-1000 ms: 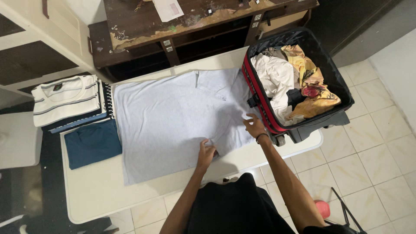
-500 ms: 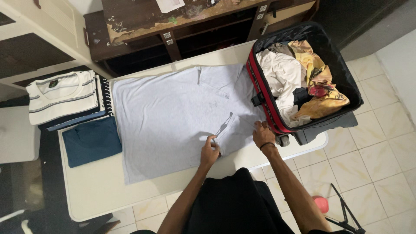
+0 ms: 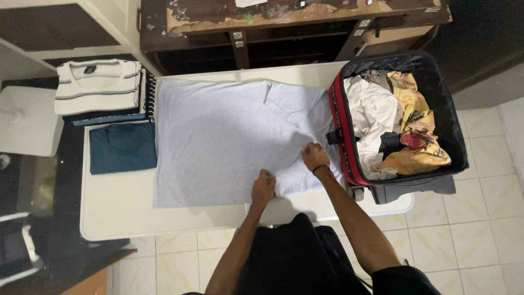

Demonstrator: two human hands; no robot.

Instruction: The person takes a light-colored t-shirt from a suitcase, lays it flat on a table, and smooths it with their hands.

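Light grey shirt (image 3: pixel 218 136) lies spread flat on the white worktop (image 3: pixel 125 213). Left hand (image 3: pixel 263 188) pinches its sleeve edge at 6 o'clock; right hand (image 3: pixel 315 157) grips the sleeve fabric near 4 o'clock, just beside the open suitcase (image 3: pixel 436 98). Folded blue garment (image 3: pixel 123 148) lies at 9 o'clock.

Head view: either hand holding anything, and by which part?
Both are on the pale shirt at its near sleeve. The left hand pinches the sleeve's edge; the right hand pinches or presses the fabric farther up, a firm grip cannot be told.
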